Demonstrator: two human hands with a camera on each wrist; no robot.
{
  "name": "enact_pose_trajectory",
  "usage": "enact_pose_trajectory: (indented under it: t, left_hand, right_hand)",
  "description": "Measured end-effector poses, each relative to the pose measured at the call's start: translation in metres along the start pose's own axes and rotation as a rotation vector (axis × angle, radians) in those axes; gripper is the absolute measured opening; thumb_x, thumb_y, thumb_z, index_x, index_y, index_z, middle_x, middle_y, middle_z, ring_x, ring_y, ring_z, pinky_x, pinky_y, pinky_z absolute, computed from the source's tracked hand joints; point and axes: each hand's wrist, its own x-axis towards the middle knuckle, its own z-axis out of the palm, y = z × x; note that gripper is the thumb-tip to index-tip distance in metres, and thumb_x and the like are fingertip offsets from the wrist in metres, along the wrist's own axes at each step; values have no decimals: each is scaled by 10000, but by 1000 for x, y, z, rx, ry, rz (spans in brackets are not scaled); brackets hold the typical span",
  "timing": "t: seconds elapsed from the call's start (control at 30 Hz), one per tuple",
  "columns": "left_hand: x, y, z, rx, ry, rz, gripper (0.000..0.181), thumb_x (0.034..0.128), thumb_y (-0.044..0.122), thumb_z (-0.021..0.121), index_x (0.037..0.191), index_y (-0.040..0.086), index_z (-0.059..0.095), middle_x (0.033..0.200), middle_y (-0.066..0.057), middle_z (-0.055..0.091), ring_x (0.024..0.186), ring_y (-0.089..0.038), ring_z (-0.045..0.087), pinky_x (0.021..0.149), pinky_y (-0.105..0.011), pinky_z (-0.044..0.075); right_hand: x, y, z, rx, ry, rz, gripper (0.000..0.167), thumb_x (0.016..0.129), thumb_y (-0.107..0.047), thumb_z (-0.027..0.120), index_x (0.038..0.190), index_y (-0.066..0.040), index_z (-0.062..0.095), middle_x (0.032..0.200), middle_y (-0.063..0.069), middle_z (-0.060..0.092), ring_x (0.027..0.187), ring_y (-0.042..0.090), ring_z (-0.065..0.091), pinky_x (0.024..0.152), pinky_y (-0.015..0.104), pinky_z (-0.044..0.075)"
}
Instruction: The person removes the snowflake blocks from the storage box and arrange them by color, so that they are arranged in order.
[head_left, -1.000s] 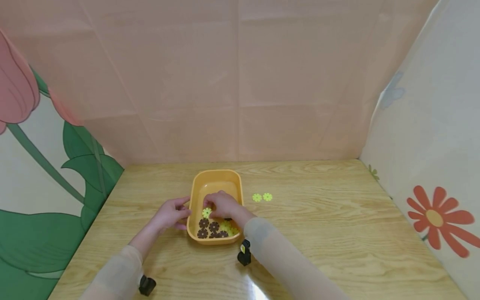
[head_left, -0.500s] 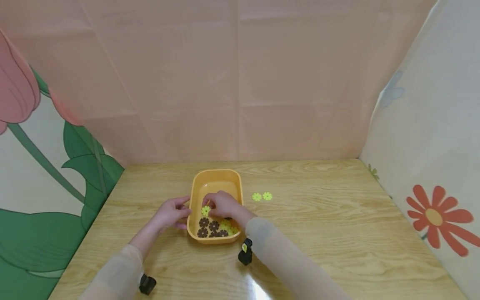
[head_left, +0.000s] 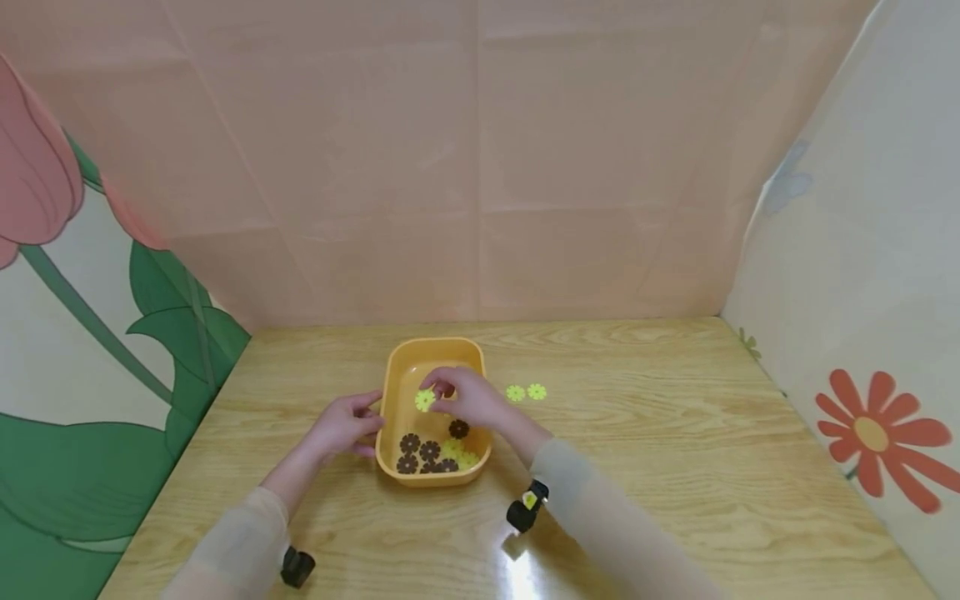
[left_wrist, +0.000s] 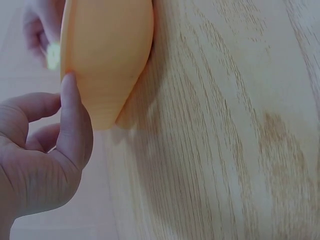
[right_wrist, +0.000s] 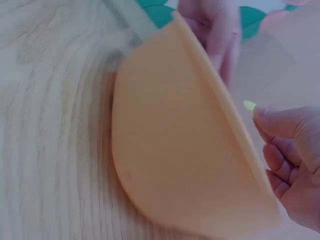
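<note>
The right hand (head_left: 472, 398) was over the orange tub (head_left: 432, 480), thumb and finger pinching one yellow flower disc (head_left: 424, 401) by its edge; both wrist views showed that disc apparently higher than the tub's rim. The left hand (head_left: 345, 427) touched the tub's left side, its fingers parted and loosely bent, without visibly wrapping the rim.

Handling the disc well probably called for a light edge pinch, its flat face left free, since so thin a piece could likely slip or turn if squeezed hard. The wrist was best held high enough for the hand to clear the tub's right rim, and steady pressure from the left hand would likely stop the tub sliding if knocked.

By count, there was one tub. Of the yellow kind, one was in the pinch, two yellow discs (head_left: 515, 392) lay flat on the counter (head_left: 637, 417) just right of the tub, and at least two yellow pieces (head_left: 452, 448) lay inside its near end, overlapping too closely to be sure of more. Six brown discs (head_left: 410, 442) showed inside the tub: five along its near end, one by its right wall.
</note>
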Motion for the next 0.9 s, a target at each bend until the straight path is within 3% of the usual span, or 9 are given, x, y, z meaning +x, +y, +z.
enact_pose_trajectory:
  t: [0.17,0.37,0.63,0.73,0.9]
  left_hand:
    - [0,0,2,-9,-5,3,618,911,-40,625,1484,-9,395,971,-152,538,772,-218,607,631,-390,652]
    - [0,1,2,-7,-3,-8,610,918,-37,619,1486,-1,399,977,-155,543,767,-216,608,631,-386,652]
    - [-2,1,1,0,1,-3,611,915,-36,622,1483,-11,397,965,-141,529,747,-202,602,620,-380,651]
    - [-3,1,1,-1,-1,-3,612,916,-34,623,1484,-9,396,965,-139,533,751,-202,603,622,-377,651]
    - [-3,1,2,-10,-11,2,614,916,-39,623,1484,-14,391,967,-144,544,749,-208,611,617,-374,650]
  right_hand:
    - [-33,16,-25,63,103,-17,260,868,-97,761,1117,-91,685,915,-26,629,869,145,582,808,401,585]
    - [-80,56,-52,101,273,18,276,845,-54,769,1107,-42,686,921,29,653,868,186,596,812,520,575]
    - [-127,117,-70,85,419,164,251,836,15,760,1072,17,675,851,47,623,798,136,574,714,206,537]
    - [-135,130,-74,61,433,233,250,845,-8,761,1077,15,671,855,50,620,790,133,568,695,185,521]
    - [-134,140,-76,13,413,316,249,876,-62,750,1104,-5,669,890,57,626,820,169,568,720,249,523]
